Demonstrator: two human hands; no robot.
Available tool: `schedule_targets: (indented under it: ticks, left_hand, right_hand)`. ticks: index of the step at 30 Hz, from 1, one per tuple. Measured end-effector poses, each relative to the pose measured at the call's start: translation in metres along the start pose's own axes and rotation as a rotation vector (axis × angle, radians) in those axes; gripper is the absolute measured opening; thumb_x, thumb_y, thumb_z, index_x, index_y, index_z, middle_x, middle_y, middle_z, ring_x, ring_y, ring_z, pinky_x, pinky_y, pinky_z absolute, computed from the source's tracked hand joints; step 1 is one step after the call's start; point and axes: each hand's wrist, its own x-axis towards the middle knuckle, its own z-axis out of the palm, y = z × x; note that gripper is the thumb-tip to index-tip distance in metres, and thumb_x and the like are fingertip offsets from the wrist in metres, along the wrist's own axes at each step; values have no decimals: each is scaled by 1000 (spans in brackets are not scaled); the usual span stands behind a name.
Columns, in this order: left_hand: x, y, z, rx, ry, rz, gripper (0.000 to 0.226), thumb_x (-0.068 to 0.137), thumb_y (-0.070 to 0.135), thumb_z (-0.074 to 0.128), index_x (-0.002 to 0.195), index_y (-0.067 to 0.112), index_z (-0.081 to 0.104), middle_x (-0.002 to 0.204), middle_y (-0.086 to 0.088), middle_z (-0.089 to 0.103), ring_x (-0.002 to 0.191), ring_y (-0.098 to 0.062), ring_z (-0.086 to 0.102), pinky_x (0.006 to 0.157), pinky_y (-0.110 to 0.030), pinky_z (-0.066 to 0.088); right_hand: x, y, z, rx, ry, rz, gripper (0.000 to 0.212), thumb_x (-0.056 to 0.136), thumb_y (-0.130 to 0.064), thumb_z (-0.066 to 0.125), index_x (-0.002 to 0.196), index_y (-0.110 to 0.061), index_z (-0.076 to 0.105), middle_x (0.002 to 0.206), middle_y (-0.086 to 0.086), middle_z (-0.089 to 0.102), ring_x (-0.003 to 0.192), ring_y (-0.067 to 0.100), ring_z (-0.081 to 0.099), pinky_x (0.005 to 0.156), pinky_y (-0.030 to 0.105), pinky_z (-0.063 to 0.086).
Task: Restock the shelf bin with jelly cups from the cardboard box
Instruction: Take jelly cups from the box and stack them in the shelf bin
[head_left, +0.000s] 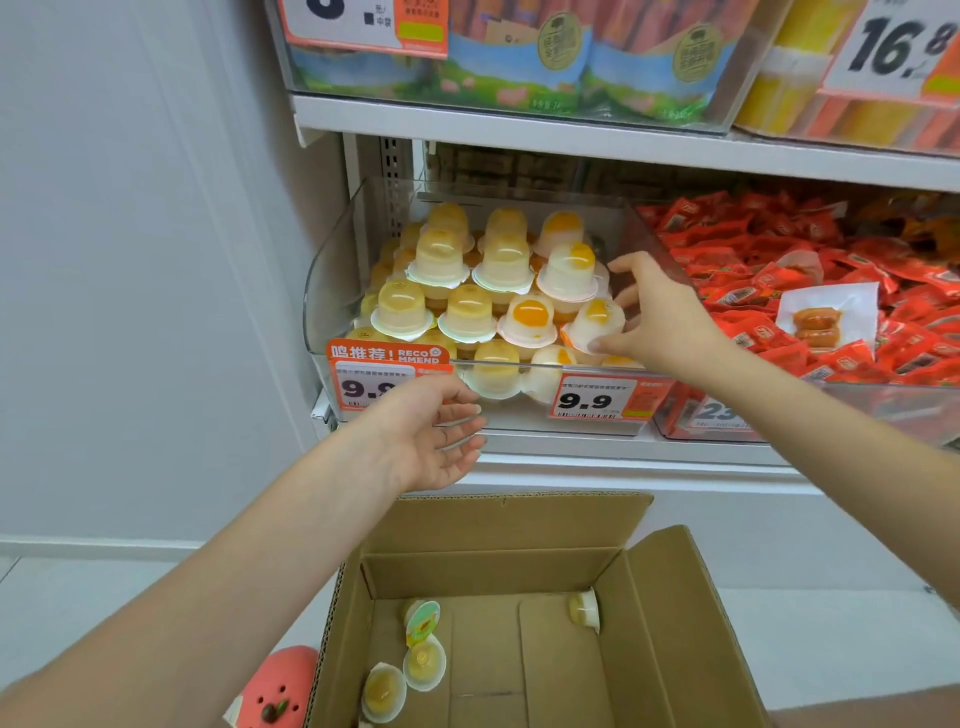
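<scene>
Right now the right hand (657, 312) is up in the clear shelf bin (332, 291), thumb + fingers curled round a tilted jelly cup (595, 325) at the right end of the 2nd row from the front. Rest of the jelly cups (470, 270) sit stacked domes-up in rows, filling the bin approx to its front lip, w/ a few more showing through the clear front wall. Left hand (436, 434) hangs just in front of the bin's lower front edge, palm turned up, fingers relaxed, holding nothing; it covers part of the left 9.9 price tag (363, 387). A 2nd 9.9 tag (592, 400) is clipped to the bin front further right.

Below, the cardboard box (685, 623) stands w/ flaps up, directly under the shelf. Four loose cups lie on its floor: three (415, 654) clustered at the left side, on their sides or lids showing, and one (584, 610) on its side by the back right corner.

Next bin to the right holds red snack packets (779, 270). Shelf above has sausage packs (519, 57). A pink plush thing (278, 686) sits beside the box's left front corner.
</scene>
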Motion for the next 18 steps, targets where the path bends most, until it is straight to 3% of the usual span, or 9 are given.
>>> schedule_targets:
  ticks: [7, 10, 13, 15, 18]
  left_hand:
    - [3, -8, 4, 35, -1, 22, 6, 87, 15, 57, 89, 9, 59, 92, -6, 64, 85, -20, 60, 73, -29, 49]
    - [11, -21, 6, 107, 20, 46, 4, 87, 14, 56, 85, 11, 57, 90, -5, 65, 78, -18, 61, 69, -28, 48]
    - [35, -53, 4, 335, 104, 178, 7, 91, 16, 54, 88, 12, 58, 85, -2, 63, 75, -16, 61, 67, -27, 49]
    - [60, -86, -6, 658, 163, 335, 7, 91, 16, 52, 90, 12, 57, 83, -1, 62, 79, -17, 62, 66, -26, 47]
    - [95, -143, -33, 1023, 162, 372, 13, 87, 12, 53, 77, 20, 56, 75, 7, 57, 80, -16, 58, 69, -23, 42]
  right_hand:
    - [-6, -2, 7, 50, 85, 13, 74, 70, -15, 82, 130, -16, 38, 103, 8, 60, 92, 26, 60, 82, 43, 51]
    - [-35, -5, 9, 117, 312, -97, 44, 81, -13, 70, 121, -13, 50, 108, 3, 59, 97, 20, 56, 85, 37, 49]
    - [-87, 1, 30, 267, 483, -221, 14, 87, -6, 59, 98, -13, 59, 92, -5, 61, 89, 17, 56, 79, 27, 46]
    - [-124, 14, 57, 305, 425, -208, 15, 85, -1, 59, 93, -14, 60, 87, -8, 58, 86, 10, 53, 78, 15, 41]
    - [-167, 44, 108, 245, 81, -105, 14, 88, -6, 60, 96, -17, 60, 91, -11, 59, 92, 2, 50, 80, 10, 40]
